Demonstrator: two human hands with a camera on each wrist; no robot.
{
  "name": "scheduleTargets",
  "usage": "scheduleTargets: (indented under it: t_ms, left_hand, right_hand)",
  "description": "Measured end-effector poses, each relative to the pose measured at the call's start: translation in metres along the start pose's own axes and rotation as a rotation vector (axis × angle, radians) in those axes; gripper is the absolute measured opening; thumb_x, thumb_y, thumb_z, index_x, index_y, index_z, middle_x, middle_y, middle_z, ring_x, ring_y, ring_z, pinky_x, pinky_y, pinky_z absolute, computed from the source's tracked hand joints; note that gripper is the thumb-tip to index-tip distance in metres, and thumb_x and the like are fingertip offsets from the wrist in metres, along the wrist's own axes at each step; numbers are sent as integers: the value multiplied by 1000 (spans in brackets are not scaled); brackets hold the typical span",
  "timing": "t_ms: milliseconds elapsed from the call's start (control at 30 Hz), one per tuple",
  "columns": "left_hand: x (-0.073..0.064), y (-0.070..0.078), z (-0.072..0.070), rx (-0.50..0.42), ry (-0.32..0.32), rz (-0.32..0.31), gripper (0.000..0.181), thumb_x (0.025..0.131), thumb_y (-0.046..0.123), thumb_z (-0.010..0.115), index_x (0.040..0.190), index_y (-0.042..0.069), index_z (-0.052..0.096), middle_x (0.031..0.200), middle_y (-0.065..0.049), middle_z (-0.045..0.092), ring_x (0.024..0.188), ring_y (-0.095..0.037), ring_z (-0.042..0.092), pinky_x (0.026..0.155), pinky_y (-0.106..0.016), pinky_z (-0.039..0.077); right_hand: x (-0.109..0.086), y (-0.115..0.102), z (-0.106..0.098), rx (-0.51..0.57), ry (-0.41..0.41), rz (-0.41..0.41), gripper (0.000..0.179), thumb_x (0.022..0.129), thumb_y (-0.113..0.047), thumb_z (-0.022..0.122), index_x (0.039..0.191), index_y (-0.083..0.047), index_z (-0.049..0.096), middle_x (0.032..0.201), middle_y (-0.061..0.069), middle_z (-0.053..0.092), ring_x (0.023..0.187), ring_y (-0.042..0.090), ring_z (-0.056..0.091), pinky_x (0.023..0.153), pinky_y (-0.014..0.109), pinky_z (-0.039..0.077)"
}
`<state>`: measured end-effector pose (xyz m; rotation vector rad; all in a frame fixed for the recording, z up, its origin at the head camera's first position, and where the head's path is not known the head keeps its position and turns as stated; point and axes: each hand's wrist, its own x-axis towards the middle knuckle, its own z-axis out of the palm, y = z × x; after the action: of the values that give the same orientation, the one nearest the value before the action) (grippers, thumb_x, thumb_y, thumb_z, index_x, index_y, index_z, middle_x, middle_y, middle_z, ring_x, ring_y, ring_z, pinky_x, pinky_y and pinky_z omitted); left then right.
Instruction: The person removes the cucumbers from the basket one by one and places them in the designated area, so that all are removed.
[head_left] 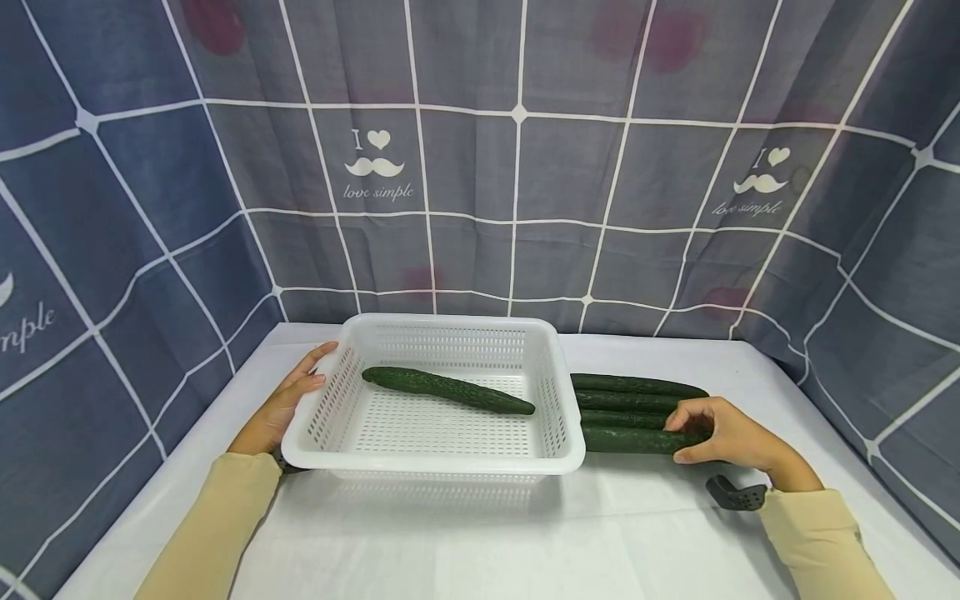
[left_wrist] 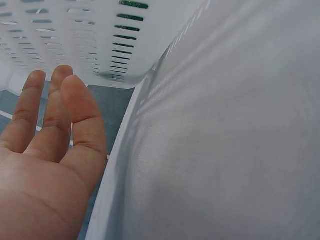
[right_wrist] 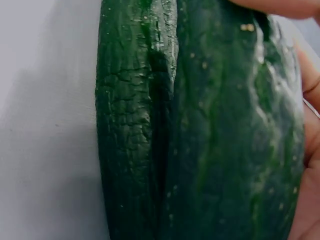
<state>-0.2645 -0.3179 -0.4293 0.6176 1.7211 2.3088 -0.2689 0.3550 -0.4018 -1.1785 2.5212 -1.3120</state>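
Observation:
A white perforated plastic basket [head_left: 427, 464] stands on the table, one dark green cucumber [head_left: 450, 390] lying aslant inside it. My left hand [head_left: 279, 408] rests against the basket's left side; in the left wrist view its fingers [left_wrist: 52, 115] are nearly straight beside the slotted wall. To the right of the basket, several cucumbers [head_left: 637, 384] lie side by side. With thumb and fingers my right hand [head_left: 733, 437] grips the right end of the nearest cucumber [head_left: 626, 440]. The right wrist view shows this held cucumber [right_wrist: 235, 140] close up, beside another one [right_wrist: 125, 115].
A white cloth [head_left: 480, 542] covers the table. Dark grey-blue checked curtains [head_left: 472, 167] hang behind it and along both sides. The left ends of the row of cucumbers are hidden by the basket's right side. A dark band [head_left: 735, 493] is on the right wrist.

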Motion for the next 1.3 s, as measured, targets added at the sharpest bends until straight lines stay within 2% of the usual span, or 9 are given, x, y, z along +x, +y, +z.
scheduleTargets:
  t_ms: [300,433,600,767,1000,1300]
  left_hand:
    - [1,-1,0,-43,-19,5,49,112,13,48,154,38,49,137,3,63,112,-14,68,88,-33,60]
    - [0,-1,0,-31,-11,0,49,111,14,47,154,39,49,137,4,63,112,-13,68,88,-33,59]
    - [-1,0,1,23,29,-20,49,111,18,48,154,41,47,137,5,62,111,-12,67,87,-32,59]
    - [-1,1,2,44,50,-43,49,111,20,49,154,43,45,138,6,61,111,-13,67,88,-34,59]
    - [0,1,1,30,38,-44,50,112,19,49,155,42,45,138,5,61,110,-14,67,88,-34,59]
    - [1,1,-1,23,19,-14,50,111,17,48,155,41,46,138,6,62,111,-11,66,88,-32,59]
  right_hand:
    - [2,1,4,43,-31,-17,30,80,12,87,91,-9,68,108,-11,75,102,5,69,87,21,53]
    - [3,1,5,51,-45,-26,31,79,12,87,89,-9,66,105,-10,75,101,5,68,87,21,53]
    - [5,2,8,-6,-43,-40,37,76,10,90,84,-11,61,100,-10,73,97,7,68,87,21,51]
    - [6,2,11,-76,-28,-33,39,72,6,95,84,-14,64,96,-8,72,94,6,67,85,22,51]
    - [9,1,14,-132,-32,-14,40,66,1,98,85,-16,67,89,-1,70,86,4,61,77,25,50]
    - [13,-2,19,-203,-37,-8,40,63,-7,102,79,-18,67,85,-9,64,82,2,55,75,27,45]
